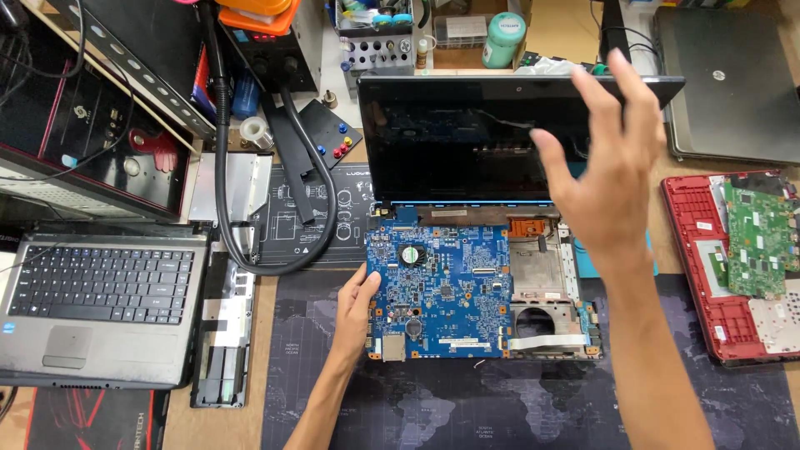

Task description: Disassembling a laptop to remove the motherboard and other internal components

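Head view, left hand: the left hand (357,307) rests against the left edge of the blue circuit board (439,287), thumb on the board's top face, fingers curled under the edge; grip closed lightly on the board.
Head view, right hand: the right hand (612,171) is raised in the air in front of the laptop screen (454,140), fingers spread, palm turned away from the camera; grip released, nothing in it.
Head view, board: the blue circuit board lies in the opened laptop base (550,300) (keyboard cover off, bare metal frame showing on its right side), at the middle of the bench (250,417), on a dark mat printed with a world map (467,408).
Head view, screen: dark, standing tilted back behind the board, hinged to the same base.
Head view, left of bench: a silver laptop (100,304) with black keys, lid open, well apart from the board; a black hose (223,167) loops beside it.
Head view, right of bench: a red laptop shell (708,267) carrying a green circuit board (758,237); a closed grey laptop (733,83) behind it.
Head view, rear: a green-lidded jar (504,37) stands behind the screen.
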